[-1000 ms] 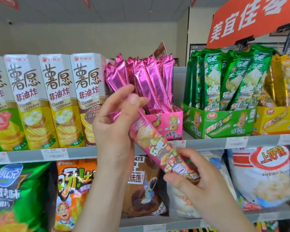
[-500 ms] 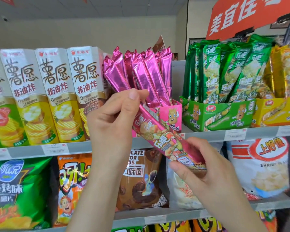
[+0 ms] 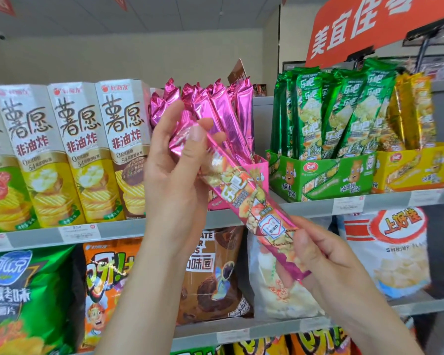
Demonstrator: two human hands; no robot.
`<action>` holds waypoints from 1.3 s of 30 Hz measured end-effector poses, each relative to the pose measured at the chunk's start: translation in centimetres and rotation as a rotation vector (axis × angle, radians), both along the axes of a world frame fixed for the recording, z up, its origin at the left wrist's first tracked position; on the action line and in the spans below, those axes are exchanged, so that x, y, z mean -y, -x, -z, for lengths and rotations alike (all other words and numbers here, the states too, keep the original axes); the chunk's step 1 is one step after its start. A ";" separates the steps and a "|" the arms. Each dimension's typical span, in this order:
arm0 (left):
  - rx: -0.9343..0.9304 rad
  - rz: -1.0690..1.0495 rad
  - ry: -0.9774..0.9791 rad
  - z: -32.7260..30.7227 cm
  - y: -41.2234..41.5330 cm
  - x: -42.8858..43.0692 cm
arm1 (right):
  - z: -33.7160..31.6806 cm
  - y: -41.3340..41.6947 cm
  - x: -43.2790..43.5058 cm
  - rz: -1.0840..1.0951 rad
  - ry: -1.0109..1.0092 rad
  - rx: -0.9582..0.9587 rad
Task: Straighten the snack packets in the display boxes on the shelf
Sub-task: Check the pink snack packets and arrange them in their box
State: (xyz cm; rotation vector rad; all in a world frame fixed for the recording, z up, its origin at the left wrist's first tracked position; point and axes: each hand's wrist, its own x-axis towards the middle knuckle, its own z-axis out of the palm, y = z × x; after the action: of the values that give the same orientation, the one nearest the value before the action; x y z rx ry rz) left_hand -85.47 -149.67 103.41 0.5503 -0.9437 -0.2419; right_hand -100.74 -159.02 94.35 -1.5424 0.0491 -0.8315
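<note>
Your left hand [image 3: 174, 172] grips the upper end of one pink packet [image 3: 244, 198], thumb pressed across its front. Your right hand [image 3: 326, 262] pinches the lower end. The packet slants between both grips, outside the pink display box [image 3: 261, 169] just behind it. Other pink packets [image 3: 231, 116] stand beyond your left fingers.
</note>
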 end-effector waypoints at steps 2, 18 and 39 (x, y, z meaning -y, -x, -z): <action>0.048 0.057 -0.039 0.2 0.0 0.0 | -0.1 -0.3 -0.2 -0.013 -0.086 0.045; 0.107 -0.443 -0.069 -0.3 1.1 1.1 | -0.7 -0.6 -2.2 0.357 0.028 0.041; 1.360 -1.259 -0.876 0.1 -1.1 3.9 | -11.9 -2.0 4.0 0.542 0.499 0.219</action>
State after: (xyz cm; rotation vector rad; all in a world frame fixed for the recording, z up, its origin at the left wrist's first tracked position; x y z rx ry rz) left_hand -84.37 -153.57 103.30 2.1394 -1.5333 1.0626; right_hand -98.74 -163.02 106.27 -1.9255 0.1083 -1.5255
